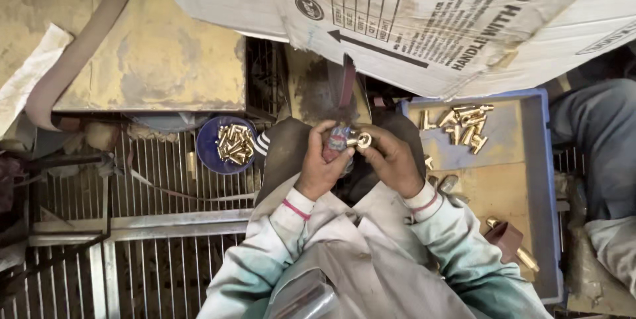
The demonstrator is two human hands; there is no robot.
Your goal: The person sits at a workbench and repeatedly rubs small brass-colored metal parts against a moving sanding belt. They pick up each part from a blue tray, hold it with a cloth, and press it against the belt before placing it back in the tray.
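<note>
The small brass fitting point(362, 139) sat between our two hands, just in front of the sanding belt point(346, 84) and above our lap. Our right hand point(391, 157) pinched it between thumb and fingertips, while our left hand point(322, 160) was curled tight around a short red and blue stick point(336, 140) whose tip met the fitting. We judged the piece to be hard, stiff and heavy for its size, smooth enough to slip, so a pinch across its sides seemed the safest hold. To our left a round blue bowl point(211, 143) held more brass pieces point(235, 143) on the wire grating point(152, 180). To our right a blue tray point(540, 180) carried another loose heap of them point(464, 123), under the torn cardboard point(424, 7).
</note>
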